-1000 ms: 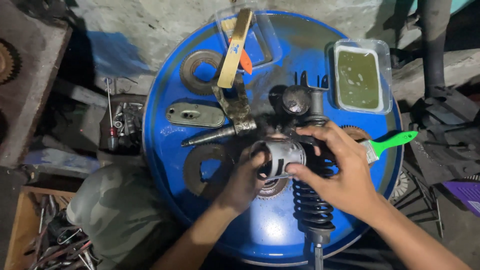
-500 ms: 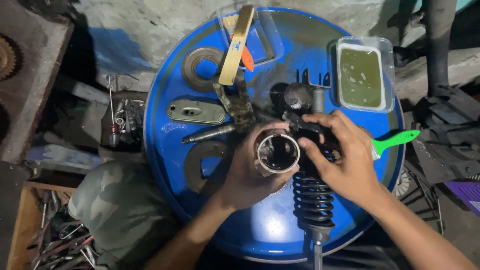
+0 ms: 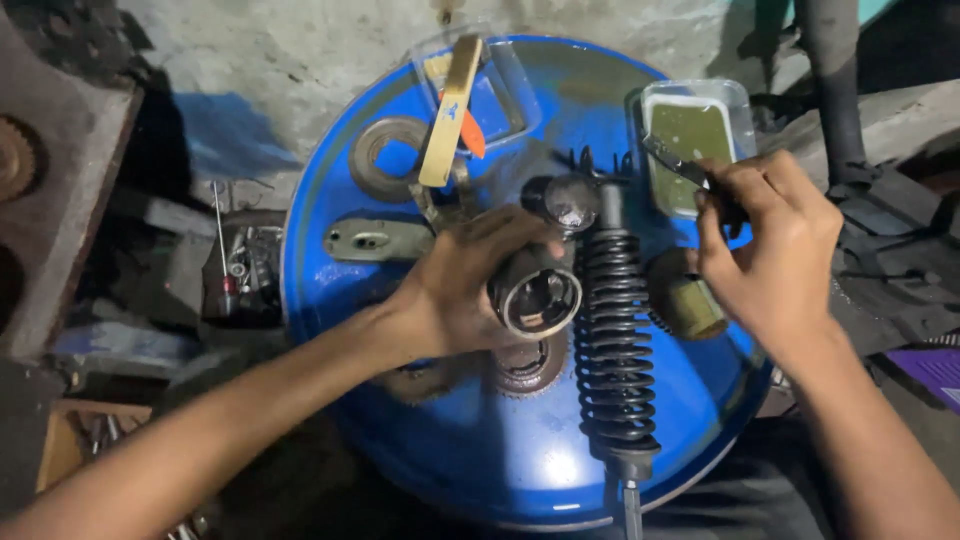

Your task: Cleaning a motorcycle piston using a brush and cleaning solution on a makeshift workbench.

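Your left hand (image 3: 455, 295) wraps a short metal cylinder (image 3: 538, 298), fingers closed round its body, open mouth facing up toward you. It sits above the blue drum top (image 3: 480, 450) that serves as your counter, just left of the black coil-spring shock absorber (image 3: 612, 340) lying lengthwise down the drum.

Your right hand (image 3: 770, 250) is raised over the drum's right side, fingers pinched narrow on a thin dark tool (image 3: 672, 160) whose tip pokes toward the clear plastic tub of greenish grease (image 3: 690, 135). Whether the tip touches the grease you cannot tell.

Just below that hand, a small brownish cylinder (image 3: 688, 298) lies beside the spring. Behind your left hand: a flat grey metal plate (image 3: 372, 240), a ring-shaped disc (image 3: 385, 155), and a tan strip with an orange piece (image 3: 452, 110) leaning across a clear container.

A toothed sprocket (image 3: 525, 368) shows under your left wrist. Off the drum to the left, a box of small parts (image 3: 240, 275)
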